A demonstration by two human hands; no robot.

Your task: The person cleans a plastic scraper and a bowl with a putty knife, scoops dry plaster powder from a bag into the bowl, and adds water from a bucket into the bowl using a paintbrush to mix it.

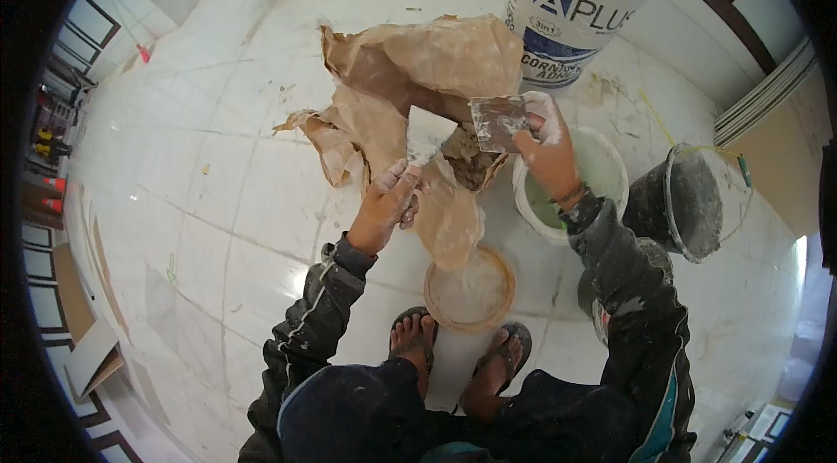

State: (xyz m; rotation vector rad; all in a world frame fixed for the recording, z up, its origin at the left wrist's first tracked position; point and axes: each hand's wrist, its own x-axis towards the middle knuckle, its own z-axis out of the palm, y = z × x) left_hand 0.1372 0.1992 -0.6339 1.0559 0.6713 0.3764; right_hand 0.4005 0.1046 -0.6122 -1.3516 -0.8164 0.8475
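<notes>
My left hand (384, 206) is closed round the handle of a putty knife (427, 133), its pale blade pointing up. My right hand (551, 149) grips a flat, smeared metal scraper (499, 124) at its right edge. The two blades are close together but apart. Below and behind them lies a torn brown paper bag (427, 57) with grey-brown lumpy material (469, 158) in its opening. A white bucket (617, 158) with greenish liquid stands behind my right wrist. Near my feet is a round, dusty tub (471, 290).
An upright printed sack (571, 14) stands at the back. A dirty black bucket (676, 201) lies tilted at the right, with another container (593, 297) partly under my right sleeve. Stacked boards (776, 132) lean at the far right. Cut panels (91, 354) lie at the left.
</notes>
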